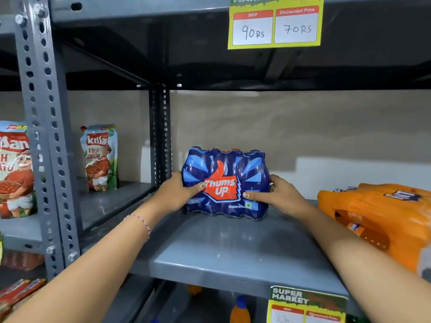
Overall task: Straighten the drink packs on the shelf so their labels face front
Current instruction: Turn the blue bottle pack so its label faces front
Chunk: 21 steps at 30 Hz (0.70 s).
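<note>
A blue shrink-wrapped Thums Up drink pack stands upright on the grey metal shelf, its red thumb label facing me. My left hand grips the pack's left side with the thumb across its front. On the pack's right side, my right hand grips it, thumb on the front near the label. An orange drink pack lies tilted on the same shelf at the right, apart from the blue one, its label turned upward.
Kissan tomato pouches stand on the neighbouring shelf to the left, behind a perforated grey upright post. A yellow price tag hangs from the shelf above. Another tag hangs at the shelf's front edge, and orange bottles show below.
</note>
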Tool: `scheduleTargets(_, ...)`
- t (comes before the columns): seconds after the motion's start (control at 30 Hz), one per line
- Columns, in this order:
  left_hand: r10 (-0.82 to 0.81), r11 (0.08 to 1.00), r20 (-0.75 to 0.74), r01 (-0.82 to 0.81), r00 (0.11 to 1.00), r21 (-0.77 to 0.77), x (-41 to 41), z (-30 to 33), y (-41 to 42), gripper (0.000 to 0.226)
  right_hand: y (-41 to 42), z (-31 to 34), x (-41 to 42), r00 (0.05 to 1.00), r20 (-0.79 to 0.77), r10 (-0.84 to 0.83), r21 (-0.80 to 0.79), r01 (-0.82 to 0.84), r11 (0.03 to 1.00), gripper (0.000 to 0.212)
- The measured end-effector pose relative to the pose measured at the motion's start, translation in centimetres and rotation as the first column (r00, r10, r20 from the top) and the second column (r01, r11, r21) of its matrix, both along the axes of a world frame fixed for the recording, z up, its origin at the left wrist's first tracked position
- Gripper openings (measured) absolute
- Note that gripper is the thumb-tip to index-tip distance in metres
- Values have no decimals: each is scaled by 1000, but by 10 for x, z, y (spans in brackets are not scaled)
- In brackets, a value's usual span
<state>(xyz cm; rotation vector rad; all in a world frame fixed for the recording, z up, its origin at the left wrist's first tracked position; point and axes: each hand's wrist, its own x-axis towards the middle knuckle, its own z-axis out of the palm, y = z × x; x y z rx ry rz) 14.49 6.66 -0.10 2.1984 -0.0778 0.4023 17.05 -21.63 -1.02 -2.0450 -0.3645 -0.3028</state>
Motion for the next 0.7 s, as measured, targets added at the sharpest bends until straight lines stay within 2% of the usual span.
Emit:
scheduleTargets(0.1, -28, 1000, -14, 28, 999, 6, -7, 5, 2, 65, 4, 9, -12, 1000, -16, 7, -53, -8, 999, 69)
scheduleTargets(0.2, -19, 1000, 9, 19, 1000, -16, -16, -3, 7, 65, 3, 15, -29, 996, -85, 5, -77, -11, 997, 56)
scheduleTargets(0.3, -24, 998, 8, 24, 1000, -59, -33, -11, 10, 65, 2, 13, -52, 997, -80, -6, -113, -3, 994, 51)
scheduleTargets(0.37, -28, 997, 36, 31, 999, -71, -49, -12, 13, 63, 1, 9, -67, 999, -35, -8, -141, 3, 990, 53)
scheduleTargets(0.5, -45, 997, 80, 49, 996, -54, -79, -16, 20, 55, 1, 3, -95, 998, 21, -53, -210, 57, 976, 72)
scheduleTargets(0.7, -77, 992, 99, 86, 992, -92, -115, -17, 17, 53, 1, -7, -130, 994, 31, -108, -193, 112, 975, 72)
